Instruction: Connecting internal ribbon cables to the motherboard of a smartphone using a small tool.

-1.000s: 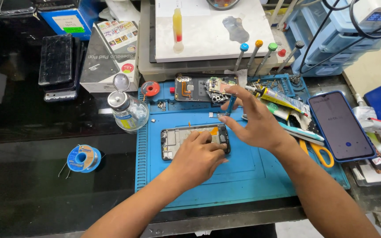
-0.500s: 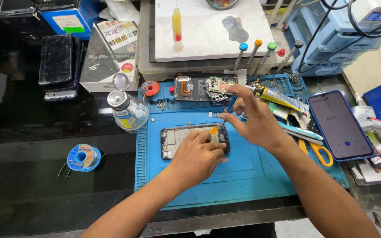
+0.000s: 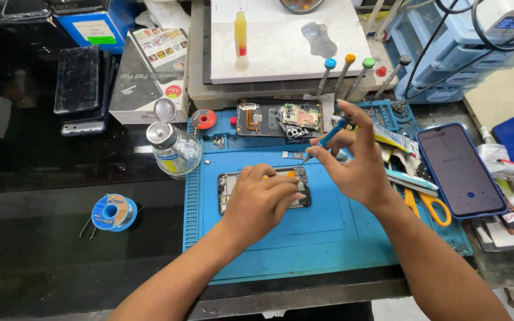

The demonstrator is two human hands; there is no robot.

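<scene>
My left hand lies flat on an opened phone frame in the middle of the blue work mat, pressing it down; most of the frame is hidden under the fingers. My right hand is raised just right of the frame and pinches a thin blue screwdriver, its tip pointing down-left toward the frame's top right corner. Behind them on the mat lie a dark phone back with exposed parts and a small circuit board.
A clear liquid bottle with open cap stands at the mat's left edge. A solder spool lies on the dark table. A lit phone, orange-handled scissors and tweezers sit right. Several screwdrivers stand behind.
My right hand has lifted the screwdriver slightly and turned it more upright. My left hand stays on the phone frame.
</scene>
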